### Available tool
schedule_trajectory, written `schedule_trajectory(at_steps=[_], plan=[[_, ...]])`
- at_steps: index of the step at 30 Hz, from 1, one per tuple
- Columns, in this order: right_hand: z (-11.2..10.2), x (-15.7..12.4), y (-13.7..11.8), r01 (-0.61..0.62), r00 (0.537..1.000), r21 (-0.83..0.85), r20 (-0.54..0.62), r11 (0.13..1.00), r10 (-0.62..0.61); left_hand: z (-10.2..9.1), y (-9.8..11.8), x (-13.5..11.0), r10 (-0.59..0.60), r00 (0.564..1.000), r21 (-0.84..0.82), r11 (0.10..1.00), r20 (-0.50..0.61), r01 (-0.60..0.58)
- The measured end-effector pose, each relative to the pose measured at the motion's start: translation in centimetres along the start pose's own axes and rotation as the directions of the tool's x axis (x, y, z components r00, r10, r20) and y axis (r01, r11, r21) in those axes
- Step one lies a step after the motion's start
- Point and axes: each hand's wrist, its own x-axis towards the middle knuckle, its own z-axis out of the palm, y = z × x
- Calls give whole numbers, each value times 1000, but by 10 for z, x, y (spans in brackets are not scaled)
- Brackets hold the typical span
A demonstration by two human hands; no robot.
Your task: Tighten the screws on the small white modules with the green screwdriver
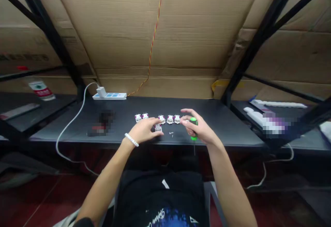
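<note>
Your row of five small white modules runs across the middle of the frame, each with a magenta edge along its far side and set slightly apart from its neighbours. A sixth module lies just in front of that row, beneath your left-hand fingertips, with two tiny screws just to its right. The green-handled screwdriver sits gripped in your right hand, its handle showing above and below your fingers.

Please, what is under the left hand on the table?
A small white module lies under the left hand, partly covered by its fingers. The palm hides the black tabletop below, so anything there cannot be seen.
</note>
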Motion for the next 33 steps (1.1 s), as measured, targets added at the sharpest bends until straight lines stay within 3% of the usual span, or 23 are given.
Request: schedule_trajectory(at_steps=[4,9,21,27,30,33], plan=[[-16,-16,-18,78,997,52,-22,996,-77,12,2,3,-39,994,87,996,99,31],[-25,-28,-30,136,990,63,-54,989,-133,25,18,7,-42,996,115,993,79,32],[-35,-31,-37,159,984,242,-115,957,-134,20,8,4,-50,995,79,996,89,43],[-34,-32,-40,175,981,243,-128,954,-147,35,17,6,97,995,87,991,6,-97],[-34,-32,-41,192,977,244,-133,950,-164,44,24,6,225,974,87,970,36,-228],[-33,-32,-41,206,975,217,-123,954,-183,52,29,7,255,964,87,961,77,-262]])
